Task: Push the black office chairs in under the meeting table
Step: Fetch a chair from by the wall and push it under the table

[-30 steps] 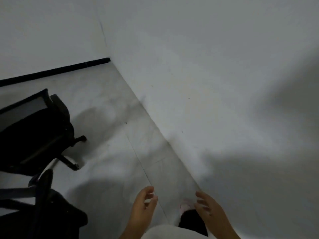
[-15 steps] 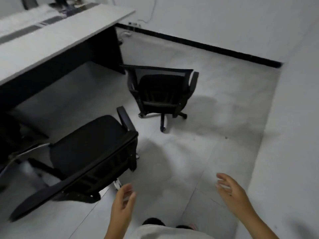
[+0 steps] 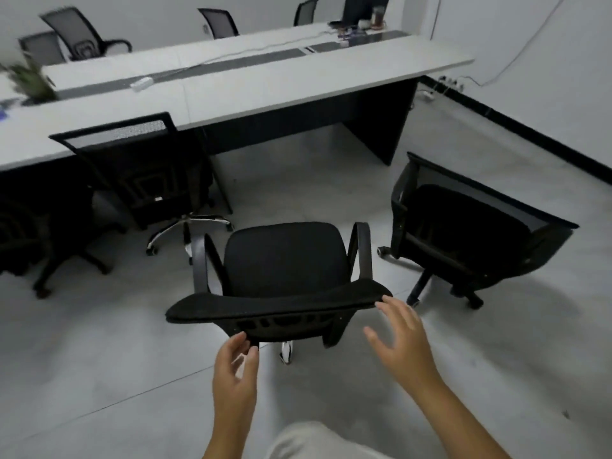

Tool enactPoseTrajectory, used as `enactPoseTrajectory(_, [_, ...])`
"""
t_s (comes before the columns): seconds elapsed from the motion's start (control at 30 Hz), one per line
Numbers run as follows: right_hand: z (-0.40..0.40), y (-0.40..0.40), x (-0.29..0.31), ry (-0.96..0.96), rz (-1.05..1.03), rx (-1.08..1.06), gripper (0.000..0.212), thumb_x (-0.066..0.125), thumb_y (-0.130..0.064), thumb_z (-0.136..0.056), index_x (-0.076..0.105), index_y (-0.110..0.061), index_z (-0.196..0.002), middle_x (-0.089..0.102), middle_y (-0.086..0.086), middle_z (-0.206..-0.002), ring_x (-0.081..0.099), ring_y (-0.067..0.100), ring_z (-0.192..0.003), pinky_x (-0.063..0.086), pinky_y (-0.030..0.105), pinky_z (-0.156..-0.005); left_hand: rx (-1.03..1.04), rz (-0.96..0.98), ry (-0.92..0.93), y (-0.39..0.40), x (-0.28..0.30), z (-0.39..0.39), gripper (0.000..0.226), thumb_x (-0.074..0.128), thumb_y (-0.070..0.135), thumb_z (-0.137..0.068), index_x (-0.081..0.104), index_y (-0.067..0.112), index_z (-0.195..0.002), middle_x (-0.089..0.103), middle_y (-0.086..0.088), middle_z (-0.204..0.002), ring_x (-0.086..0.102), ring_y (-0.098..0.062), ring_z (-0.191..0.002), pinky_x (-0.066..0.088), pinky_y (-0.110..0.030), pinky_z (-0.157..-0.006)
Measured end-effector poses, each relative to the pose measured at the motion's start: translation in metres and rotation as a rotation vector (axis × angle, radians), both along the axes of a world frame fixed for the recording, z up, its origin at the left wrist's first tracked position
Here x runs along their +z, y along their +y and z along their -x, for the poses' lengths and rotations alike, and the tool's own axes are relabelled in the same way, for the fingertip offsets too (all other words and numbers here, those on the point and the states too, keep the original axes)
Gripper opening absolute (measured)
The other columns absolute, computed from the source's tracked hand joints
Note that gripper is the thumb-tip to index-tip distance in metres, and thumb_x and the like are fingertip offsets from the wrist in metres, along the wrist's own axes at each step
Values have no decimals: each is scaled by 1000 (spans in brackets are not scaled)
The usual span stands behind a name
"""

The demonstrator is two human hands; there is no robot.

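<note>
Grey floor [image 3: 331,193] lies bare between three black chairs and the long worktop [image 3: 265,84]: nearest chair [image 3: 281,266] central, one [image 3: 139,167] left at the worktop edge, one [image 3: 470,226] right. Left hand [image 3: 235,376] and right hand [image 3: 402,339] are spread, fingertips at the nearest backrest.

Office meeting room, long table [image 3: 298,84], swivel chairs [image 3: 284,260]

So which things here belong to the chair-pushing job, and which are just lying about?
Job:
- nearest chair, backrest by both hands
- right chair, standing out from the table
- left chair, at the table edge
- meeting table
- left hand, right hand

Lying about:
- plant
- power strip
- far-side chairs
</note>
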State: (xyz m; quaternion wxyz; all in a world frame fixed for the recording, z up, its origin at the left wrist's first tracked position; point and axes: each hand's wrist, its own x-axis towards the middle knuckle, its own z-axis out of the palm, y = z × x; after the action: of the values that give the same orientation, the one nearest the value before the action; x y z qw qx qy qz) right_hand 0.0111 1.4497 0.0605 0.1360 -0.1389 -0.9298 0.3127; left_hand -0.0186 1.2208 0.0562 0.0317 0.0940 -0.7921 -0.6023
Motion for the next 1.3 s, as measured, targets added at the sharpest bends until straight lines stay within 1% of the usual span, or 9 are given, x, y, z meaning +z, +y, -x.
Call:
enactPoseTrajectory(0.13, [35,-12,-8,-58,-341,150,41,72,-41,-70,71,-8,-94,72,12,-98,67,29,-96,46,59,-85,11,419,174,-9,5,30,24,67,18,-79,62,9,-101,64,-9,-100,57,-35,-98,41,-40,-85])
enactPoseTrajectory(0.33, [75,-9,-22,-210,-473,309,58,88,-55,-21,69,-13,-56,64,2,-53,64,12,-49,53,26,-45,-149,1033,-161,-29,-9,77,53,46,60,-83,48,31,-128,41,7,-143,22,-14,-140,6,-53,-113])
enactPoseTrajectory(0.43, [91,2,-32,-205,-501,354,58,87,-55,-14,64,-15,-50,60,1,-49,59,13,-43,43,22,-53,-240,1090,-43,-33,-10,86,66,17,64,-88,71,26,-93,71,3,-101,65,-17,-103,29,-69,-94])
enactPoseTrajectory(0.53, [101,14,-40,-166,-564,387,57,87,-50,-8,64,-17,-49,60,1,-51,58,18,-43,25,29,-60,-215,1167,129,-35,-13,96,86,-2,64,-87,74,28,-67,70,10,-67,70,-11,-64,48,-60,-75])
enactPoseTrajectory(0.67, [110,43,-49,-57,-630,408,51,91,-40,-14,64,-17,-50,59,1,-51,57,21,-43,28,30,-62,-342,1269,280,-29,-20,111,74,11,72,-81,73,34,-64,68,17,-63,68,-6,-60,56,-30,-61])
enactPoseTrajectory(0.8, [130,85,-43,-59,-604,444,51,91,-41,-15,65,-19,-52,59,-3,-53,56,16,-44,44,23,-49,-586,1225,325,-6,-25,120,47,72,72,-40,72,31,-63,67,18,-61,63,-2,-54,48,-9,-51])
enactPoseTrajectory(1.0, [169,96,-29,-108,-565,449,46,91,-36,-28,71,-22,-67,65,-6,-62,61,13,-56,49,22,-47,-567,1236,407,45,-27,135,46,75,67,-41,65,23,-48,60,11,-48,57,-2,-43,41,-9,-38])
enactPoseTrajectory(1.13, [190,87,-31,-25,-522,469,49,91,-39,-18,67,-19,-55,60,-2,-52,58,14,-45,47,24,-39,-505,1209,381,60,-27,149,51,45,65,-68,65,22,-49,59,9,-48,56,-3,-42,40,-11,-37])
enactPoseTrajectory(1.3, [223,85,-38,-20,-574,516,53,89,-49,-20,65,-15,-52,58,-2,-51,57,14,-45,47,17,-43,-519,1223,341,53,-22,184,48,77,70,-34,62,25,-45,57,10,-44,54,-1,-40,38,-9,-35])
